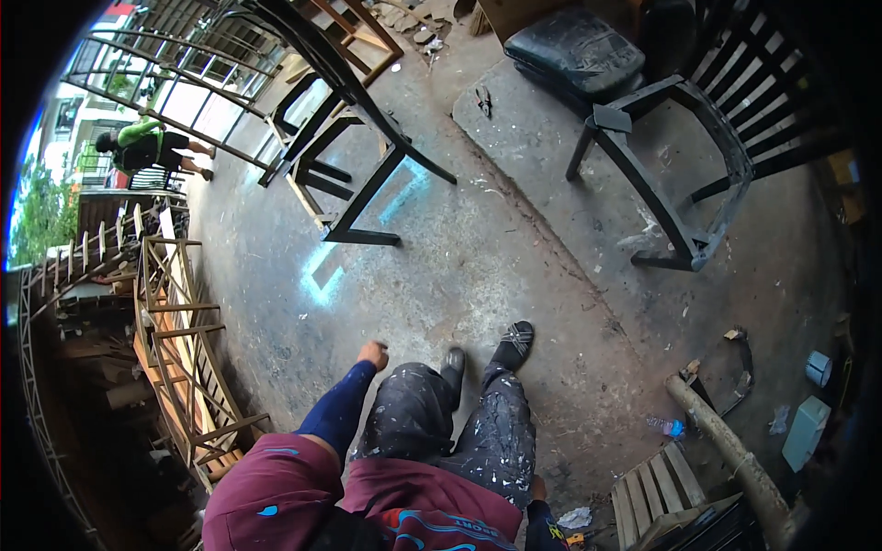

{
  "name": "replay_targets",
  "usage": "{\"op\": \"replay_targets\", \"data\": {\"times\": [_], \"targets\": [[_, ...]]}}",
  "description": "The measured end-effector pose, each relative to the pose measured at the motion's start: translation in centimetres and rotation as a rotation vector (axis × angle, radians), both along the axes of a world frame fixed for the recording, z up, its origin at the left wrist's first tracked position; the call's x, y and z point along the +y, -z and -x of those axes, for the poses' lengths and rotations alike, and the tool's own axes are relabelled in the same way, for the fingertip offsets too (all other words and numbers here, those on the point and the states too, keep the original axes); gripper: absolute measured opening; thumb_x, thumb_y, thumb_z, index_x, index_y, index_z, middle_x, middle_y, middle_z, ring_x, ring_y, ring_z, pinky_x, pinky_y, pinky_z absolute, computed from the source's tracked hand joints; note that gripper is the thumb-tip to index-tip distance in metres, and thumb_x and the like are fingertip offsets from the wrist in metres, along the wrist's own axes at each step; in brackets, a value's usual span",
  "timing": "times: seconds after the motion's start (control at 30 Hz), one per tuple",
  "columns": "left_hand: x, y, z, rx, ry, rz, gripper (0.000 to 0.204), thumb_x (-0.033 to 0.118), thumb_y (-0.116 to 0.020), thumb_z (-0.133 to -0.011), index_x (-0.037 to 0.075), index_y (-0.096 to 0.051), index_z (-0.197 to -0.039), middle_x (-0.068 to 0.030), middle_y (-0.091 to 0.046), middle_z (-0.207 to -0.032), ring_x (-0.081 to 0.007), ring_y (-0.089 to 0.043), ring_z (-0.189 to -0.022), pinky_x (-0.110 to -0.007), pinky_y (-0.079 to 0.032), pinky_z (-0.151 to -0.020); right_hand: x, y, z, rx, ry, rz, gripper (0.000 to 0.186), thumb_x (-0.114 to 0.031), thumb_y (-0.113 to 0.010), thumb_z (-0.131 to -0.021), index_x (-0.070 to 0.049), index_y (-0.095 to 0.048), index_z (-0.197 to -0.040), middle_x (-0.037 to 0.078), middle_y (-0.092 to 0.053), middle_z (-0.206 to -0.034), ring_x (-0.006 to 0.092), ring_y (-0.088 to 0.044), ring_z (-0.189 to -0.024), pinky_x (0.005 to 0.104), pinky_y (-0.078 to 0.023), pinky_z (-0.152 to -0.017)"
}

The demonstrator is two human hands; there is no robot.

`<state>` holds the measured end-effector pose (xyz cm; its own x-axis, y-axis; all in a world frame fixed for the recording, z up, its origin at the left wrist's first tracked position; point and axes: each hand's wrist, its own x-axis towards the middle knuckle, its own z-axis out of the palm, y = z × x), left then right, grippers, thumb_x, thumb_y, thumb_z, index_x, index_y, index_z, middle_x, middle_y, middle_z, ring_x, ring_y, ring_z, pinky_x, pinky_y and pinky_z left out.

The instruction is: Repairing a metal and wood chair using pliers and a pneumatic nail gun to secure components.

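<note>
My left hand (373,354) hangs beside my left thigh, over the concrete floor. Its fingers look curled in, and nothing shows in them. Low by my right hip, my right hand (537,487) is mostly hidden and its fingers cannot be made out. Ahead to the left stands a dark chair frame (367,197) with no seat on it, tilted in view. Light blue overspray (322,285) marks the floor around its feet. Another black chair frame (643,188) with a slatted back lies at the right. Neither hand touches a chair.
A black padded seat (574,55) and pliers (483,101) are at the far side. At left are a wooden frame (188,340) and a metal rack (165,73), with a person (152,147) beyond. Lower right hold a bottle (666,427), a pole (726,441) and a slatted crate (657,491).
</note>
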<state>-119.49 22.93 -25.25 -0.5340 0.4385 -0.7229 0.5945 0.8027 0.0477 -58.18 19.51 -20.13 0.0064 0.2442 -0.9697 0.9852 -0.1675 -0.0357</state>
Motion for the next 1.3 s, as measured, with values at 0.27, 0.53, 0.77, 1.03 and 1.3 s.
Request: {"op": "replay_targets", "data": {"times": [0.27,0.53,0.77,1.03,1.3], "targets": [[47.4,13.4,8.9,-0.144,0.103,-0.377,0.039,0.033,-0.064,-0.086,0.004,-0.075,-0.11,-0.0232,-0.073,-0.096,-0.0366,-0.072,-0.092,-0.042,-0.057,-0.086,8.3,-4.2,12.1,-0.153,-0.058,0.149,0.039,-0.045,-0.064,-0.089,-0.009,-0.074,-0.1,0.021,-0.073,-0.103,0.0384,-0.07,-0.098,0.0516,-0.056,-0.08],[76.3,27.6,17.4,0.037,-0.268,-0.444,0.099,0.052,-0.083,-0.069,-0.008,-0.048,-0.14,-0.0335,-0.062,-0.126,-0.0433,-0.06,-0.121,-0.045,-0.048,-0.103,2.2,-3.3,28.2,0.006,0.017,0.066,0.03,-0.03,-0.059,-0.091,-0.004,-0.073,-0.097,0.019,-0.074,-0.091,0.039,-0.07,-0.087,0.0547,-0.052,-0.078],[82.2,32.1,21.1,0.102,-0.09,-0.374,0.062,0.047,-0.076,-0.077,-0.008,-0.069,-0.105,-0.0305,-0.07,-0.105,-0.041,-0.07,-0.103,-0.045,-0.056,-0.09,6.2,-9.5,36.8,-0.165,0.43,0.016,0.029,-0.027,-0.058,-0.092,-0.003,-0.073,-0.097,0.019,-0.073,-0.087,0.0411,-0.068,-0.084,0.0556,-0.051,-0.078],[58.1,22.7,17.9,-0.138,0.841,-0.052,0.029,0.037,-0.079,-0.074,0.01,-0.078,-0.084,-0.0124,-0.075,-0.083,-0.0303,-0.074,-0.08,-0.042,-0.058,-0.071,24.5,-8.0,37.0,-0.155,0.487,-0.484,0.032,-0.014,-0.061,-0.092,0.007,-0.065,-0.116,0.027,-0.068,-0.108,0.0462,-0.062,-0.104,0.0509,-0.047,-0.095],[44.9,-17.1,-8.4,-1.512,0.992,0.899,0.026,0.01,-0.065,-0.084,-0.007,-0.068,-0.104,-0.0157,-0.075,-0.092,-0.0224,-0.074,-0.077,-0.032,-0.06,-0.064,37.5,-24.5,36.4,0.383,0.293,-0.693,0.092,-0.05,-0.086,-0.068,0.001,-0.051,-0.137,0.022,-0.063,-0.125,0.0417,-0.06,-0.116,0.0482,-0.047,-0.098]]}}
